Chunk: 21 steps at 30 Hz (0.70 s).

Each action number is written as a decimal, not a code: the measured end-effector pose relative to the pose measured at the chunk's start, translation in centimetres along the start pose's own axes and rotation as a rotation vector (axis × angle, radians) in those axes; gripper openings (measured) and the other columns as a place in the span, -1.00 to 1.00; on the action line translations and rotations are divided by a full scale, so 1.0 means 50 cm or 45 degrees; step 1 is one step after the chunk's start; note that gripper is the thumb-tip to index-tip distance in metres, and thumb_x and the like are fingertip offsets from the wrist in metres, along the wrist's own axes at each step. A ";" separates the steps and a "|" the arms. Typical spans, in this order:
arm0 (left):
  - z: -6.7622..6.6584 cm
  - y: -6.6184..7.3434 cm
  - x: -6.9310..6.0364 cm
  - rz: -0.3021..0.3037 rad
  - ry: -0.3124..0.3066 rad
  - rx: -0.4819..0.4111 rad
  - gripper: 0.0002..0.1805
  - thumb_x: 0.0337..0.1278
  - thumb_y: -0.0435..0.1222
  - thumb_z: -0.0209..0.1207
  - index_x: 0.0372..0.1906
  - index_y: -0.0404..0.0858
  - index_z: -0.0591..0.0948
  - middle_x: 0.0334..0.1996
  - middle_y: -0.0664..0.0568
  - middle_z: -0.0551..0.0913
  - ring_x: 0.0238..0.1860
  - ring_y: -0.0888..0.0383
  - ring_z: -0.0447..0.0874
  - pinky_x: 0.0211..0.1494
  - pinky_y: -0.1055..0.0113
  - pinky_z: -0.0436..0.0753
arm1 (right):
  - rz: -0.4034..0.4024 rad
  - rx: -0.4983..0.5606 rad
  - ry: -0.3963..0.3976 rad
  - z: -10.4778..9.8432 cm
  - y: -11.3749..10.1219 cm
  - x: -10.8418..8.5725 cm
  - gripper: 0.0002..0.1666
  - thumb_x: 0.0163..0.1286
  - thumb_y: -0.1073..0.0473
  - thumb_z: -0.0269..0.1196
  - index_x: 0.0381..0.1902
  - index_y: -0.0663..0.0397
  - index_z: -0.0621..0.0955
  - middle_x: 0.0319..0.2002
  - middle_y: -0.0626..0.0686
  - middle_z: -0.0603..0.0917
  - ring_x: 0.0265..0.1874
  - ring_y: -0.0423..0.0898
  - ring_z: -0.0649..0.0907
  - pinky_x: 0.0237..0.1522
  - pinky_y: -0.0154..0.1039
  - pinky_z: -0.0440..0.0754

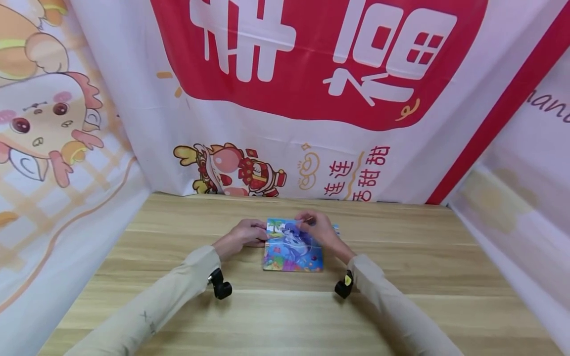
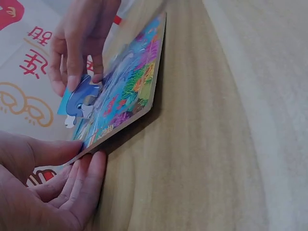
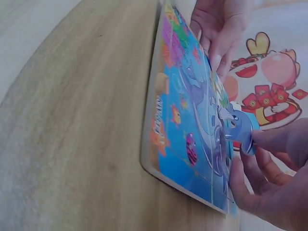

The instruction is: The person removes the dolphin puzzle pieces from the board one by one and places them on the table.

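Observation:
A jigsaw puzzle board [image 1: 291, 259] printed with a dolphin, coral and sea creatures lies on the wooden table. At its left edge my left hand [image 1: 249, 232] grips the board, thumb on top and fingers against the side, as the left wrist view shows. Over the far part of the board, my right hand [image 1: 319, 230] pinches a puzzle piece [image 3: 243, 129] showing the dolphin's blue head. That piece is tilted up from the picture in both wrist views. Whether its lower edge touches the board I cannot tell.
A small blue printed patch [image 1: 336, 229] shows just right of my right hand, partly hidden. Wood-grain table [image 1: 178, 277] surrounds the board. A white cloth wall with red print [image 1: 294, 109] rises behind the table, and printed cloths hang at both sides.

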<state>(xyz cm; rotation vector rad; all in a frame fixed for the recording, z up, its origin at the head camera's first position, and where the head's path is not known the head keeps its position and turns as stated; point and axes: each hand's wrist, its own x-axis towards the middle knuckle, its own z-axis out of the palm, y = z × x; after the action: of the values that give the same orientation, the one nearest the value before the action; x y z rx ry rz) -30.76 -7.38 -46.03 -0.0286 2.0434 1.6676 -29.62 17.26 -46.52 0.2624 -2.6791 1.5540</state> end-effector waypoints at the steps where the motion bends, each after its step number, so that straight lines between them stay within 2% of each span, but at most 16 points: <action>1: -0.005 0.001 -0.001 -0.008 -0.021 -0.022 -0.49 0.28 -0.49 0.29 0.31 -0.48 0.52 -0.04 -0.23 0.74 -0.24 0.14 0.77 -0.11 0.33 0.86 | 0.011 0.043 -0.009 -0.004 0.000 0.000 -0.85 0.43 0.39 0.34 -0.07 0.25 0.71 -0.17 0.18 0.73 -0.19 0.04 0.72 -0.10 -0.18 0.79; 4: -0.021 0.003 -0.002 -0.016 -0.074 -0.052 -0.44 0.35 -0.43 0.27 0.40 -0.45 0.46 0.04 -0.27 0.74 -0.18 0.10 0.81 -0.09 0.27 0.87 | 0.040 0.160 -0.050 -0.020 0.002 0.003 -0.81 0.46 0.37 0.33 -0.01 0.31 0.70 -0.10 0.24 0.74 -0.22 0.08 0.75 -0.15 -0.11 0.86; 7: -0.034 0.005 -0.002 -0.046 -0.095 -0.063 -0.41 0.41 -0.40 0.25 0.46 -0.41 0.41 0.09 -0.27 0.72 -0.10 0.04 0.80 -0.06 0.20 0.87 | 0.051 0.187 -0.097 -0.046 0.005 0.003 -0.74 0.49 0.31 0.32 0.07 0.33 0.70 -0.01 0.27 0.76 -0.21 0.09 0.77 -0.09 0.02 0.86; 10: -0.039 0.004 0.001 -0.074 -0.103 -0.078 -0.41 0.42 -0.40 0.25 0.48 -0.38 0.41 0.11 -0.28 0.70 -0.07 0.01 0.79 -0.04 0.15 0.87 | 0.057 0.163 -0.111 -0.080 0.016 -0.002 -0.66 0.53 0.24 0.31 0.15 0.34 0.67 0.01 0.28 0.76 -0.18 0.13 0.77 0.01 0.14 0.82; 13: -0.038 -0.001 0.006 -0.065 -0.113 -0.089 -0.42 0.43 -0.41 0.24 0.47 -0.41 0.41 0.08 -0.29 0.72 -0.11 0.00 0.81 -0.05 0.14 0.87 | 0.060 0.140 -0.121 -0.117 0.029 -0.011 -0.60 0.55 0.21 0.28 0.22 0.36 0.63 0.02 0.29 0.75 -0.12 0.16 0.77 0.08 0.19 0.78; 21: -0.032 -0.011 0.011 -0.026 -0.125 -0.105 -0.42 0.42 -0.45 0.22 0.45 -0.48 0.40 -0.06 -0.20 0.77 -0.15 0.09 0.80 -0.09 0.17 0.88 | 0.114 0.005 -0.061 -0.198 0.069 -0.029 -0.63 0.53 0.12 0.33 0.14 0.25 0.70 0.00 0.20 0.78 -0.11 -0.03 0.75 0.11 0.06 0.78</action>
<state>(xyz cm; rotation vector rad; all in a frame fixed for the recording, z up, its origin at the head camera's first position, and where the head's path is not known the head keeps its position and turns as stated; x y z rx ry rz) -31.67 -8.84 -46.55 0.0046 1.8957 1.7059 -29.28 27.69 -44.72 0.1846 -2.7612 1.5967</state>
